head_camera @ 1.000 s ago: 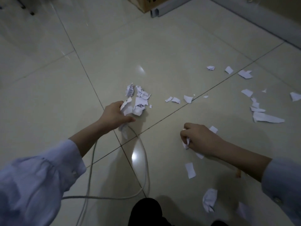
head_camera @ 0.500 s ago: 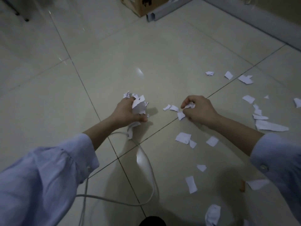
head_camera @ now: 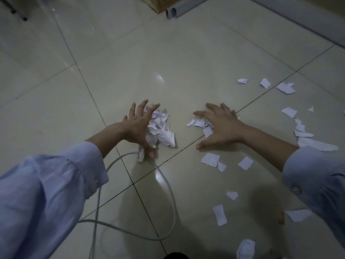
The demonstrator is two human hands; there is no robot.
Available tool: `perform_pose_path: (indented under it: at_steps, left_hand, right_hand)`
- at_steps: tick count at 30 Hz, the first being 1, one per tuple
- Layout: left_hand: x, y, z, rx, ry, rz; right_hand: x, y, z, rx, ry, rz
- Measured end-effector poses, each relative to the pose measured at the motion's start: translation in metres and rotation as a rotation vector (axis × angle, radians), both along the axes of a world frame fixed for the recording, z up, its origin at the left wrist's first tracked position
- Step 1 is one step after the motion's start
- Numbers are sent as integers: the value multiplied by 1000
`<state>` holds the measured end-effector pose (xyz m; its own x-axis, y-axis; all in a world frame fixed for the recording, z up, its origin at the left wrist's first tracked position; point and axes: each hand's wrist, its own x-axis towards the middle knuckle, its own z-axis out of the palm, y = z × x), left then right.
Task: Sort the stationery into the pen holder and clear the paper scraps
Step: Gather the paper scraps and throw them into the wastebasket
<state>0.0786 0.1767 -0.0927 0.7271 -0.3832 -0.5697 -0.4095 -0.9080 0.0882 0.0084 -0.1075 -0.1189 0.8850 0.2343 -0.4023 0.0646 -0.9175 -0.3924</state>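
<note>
Step in hand: the paper-scrap half of the job, gathering scraps off the tiled floor [head_camera: 168, 53] into one heap. That's my read from how both hands are set.
Left hand: the left hand [head_camera: 138, 126] is wide open with fingers splayed, laid against the near side of the heap of crumpled scraps [head_camera: 162, 131]. It fences the heap in rather than gripping it.
Right hand: the right hand [head_camera: 224, 128] is flat and spread, palm down, closed round nothing. A few small scraps [head_camera: 198, 123] lie under and just ahead of its fingertips.
Where the paper is: the heap is touching the left hand, between the two hands. More loose scraps [head_camera: 289, 112] lie well out beyond the right hand. Others [head_camera: 210, 159] lie just behind its wrist, towards the body, and a crumpled wad [head_camera: 245, 249] sits closer in.
Stationery and pen holder: neither is in view.
Underfoot: a white cable [head_camera: 169, 186] loops from just behind the left hand back towards the body.
Next move calls for: probably a flat sweep of the right hand towards the left to bring those small scraps into the heap, then both hands closing round the lot.
Watch for: thin scraps slipping under the fingers on glossy tile, and the cable getting scooped up too.
</note>
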Motion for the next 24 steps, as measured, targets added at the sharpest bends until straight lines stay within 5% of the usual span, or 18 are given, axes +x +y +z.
perform_pose_path:
  at_steps: [11,16,20,24]
  left_hand:
    - [-6,-22,-8,-61,-199,-241]
    - [-19,-27,-13,-54,-302,-413]
    - [-28,-31,-19,-69,-338,-426]
    - [-35,-33,-23,-101,-331,-411]
  right_hand:
    - [-48,5,-22,28,-235,253]
    - [-67,17,-28,30,-492,330]
    - [-72,22,-35,86,-684,300]
    - [-69,22,-38,119,-683,224]
